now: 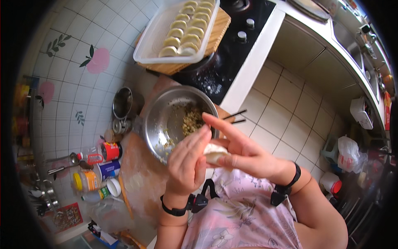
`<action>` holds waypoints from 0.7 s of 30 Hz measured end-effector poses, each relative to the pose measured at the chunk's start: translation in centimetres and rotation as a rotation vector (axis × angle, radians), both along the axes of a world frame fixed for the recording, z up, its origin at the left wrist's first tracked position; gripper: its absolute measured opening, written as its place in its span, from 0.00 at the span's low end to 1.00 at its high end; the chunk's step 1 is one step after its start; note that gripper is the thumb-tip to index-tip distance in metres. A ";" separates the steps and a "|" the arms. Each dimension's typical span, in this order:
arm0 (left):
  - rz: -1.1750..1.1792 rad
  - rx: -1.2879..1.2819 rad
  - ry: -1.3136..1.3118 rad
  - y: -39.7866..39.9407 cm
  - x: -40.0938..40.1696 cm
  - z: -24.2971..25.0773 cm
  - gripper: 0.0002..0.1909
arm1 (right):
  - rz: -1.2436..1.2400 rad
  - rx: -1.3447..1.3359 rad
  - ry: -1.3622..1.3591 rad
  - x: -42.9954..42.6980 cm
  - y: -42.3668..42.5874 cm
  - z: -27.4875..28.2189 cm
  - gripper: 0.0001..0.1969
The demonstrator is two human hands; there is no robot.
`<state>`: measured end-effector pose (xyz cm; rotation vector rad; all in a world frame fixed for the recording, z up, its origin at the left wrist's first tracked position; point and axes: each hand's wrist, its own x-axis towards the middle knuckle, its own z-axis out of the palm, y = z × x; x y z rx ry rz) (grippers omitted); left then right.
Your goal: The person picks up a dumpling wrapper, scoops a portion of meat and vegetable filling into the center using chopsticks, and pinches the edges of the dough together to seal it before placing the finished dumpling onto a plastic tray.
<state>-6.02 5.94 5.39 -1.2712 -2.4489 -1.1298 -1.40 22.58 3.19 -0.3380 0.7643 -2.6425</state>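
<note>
A pale dough dumpling (pixel 214 153) is held in my right hand (pixel 248 152), whose thumb presses its near side and whose index finger stretches towards the bowl. My left hand (pixel 186 162) is raised beside it, fingers straight and close together, their tips by the right fingers. Whether the left hand grips the dough is hidden. Beyond both hands stands a stainless steel bowl (pixel 148 133) with chopped filling (pixel 191 121) on its bottom and bits stuck to its wall. Two dark chopsticks (pixel 235 114) stick out past the bowl's right rim.
A plastic container (pixel 149 51) of folded dumplings (pixel 186 29) rests on a bamboo board (pixel 224 26) over the black cooktop (pixel 214 84). A rolling pin (pixel 126 197) lies on the floured board (pixel 143 174). Jars and bottles (pixel 90 180) line the wall, near a metal pot (pixel 122 102).
</note>
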 end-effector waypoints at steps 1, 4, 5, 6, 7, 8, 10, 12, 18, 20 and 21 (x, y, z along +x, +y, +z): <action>-0.007 -0.005 0.027 -0.3 -0.4 -0.1 0.16 | -0.010 0.029 -0.028 -0.2 -0.3 0.2 0.36; -0.031 0.001 -0.018 -0.9 -1.6 -0.9 0.21 | -0.037 0.123 -0.030 -1.1 -0.6 0.4 0.36; -0.051 0.012 -0.052 -0.9 -2.0 -1.3 0.26 | -0.037 0.139 -0.031 -1.6 -0.1 0.5 0.36; -0.077 0.065 -0.209 -0.9 -1.8 -1.5 0.41 | 0.026 0.149 -0.028 -2.0 0.7 1.0 0.35; -0.096 0.127 -0.292 -0.9 -1.7 -2.1 0.53 | 0.098 0.144 -0.036 -2.6 1.3 0.9 0.34; -0.109 0.114 -0.304 -1.3 -1.8 -2.5 0.55 | 0.082 0.267 -0.035 -3.3 2.2 1.4 0.32; -0.120 0.044 -0.320 -2.6 -2.1 -2.8 0.56 | 0.009 0.471 -0.015 -5.1 4.9 2.6 0.27; -0.055 0.078 -0.364 -4.1 -2.5 -4.2 0.48 | -0.123 0.707 0.131 -8.5 7.2 3.5 0.22; 0.193 0.251 -0.562 -4.8 -1.8 -6.5 0.29 | -0.235 1.342 0.608 -22.6 8.6 5.7 0.14; 0.317 0.241 -0.589 -4.7 -1.2 -6.7 0.25 | -0.246 1.519 0.737 -27.4 7.2 5.2 0.12; 0.358 0.249 -0.664 -4.8 -0.6 -6.7 0.25 | -0.244 1.592 0.780 -29.3 7.4 5.8 0.12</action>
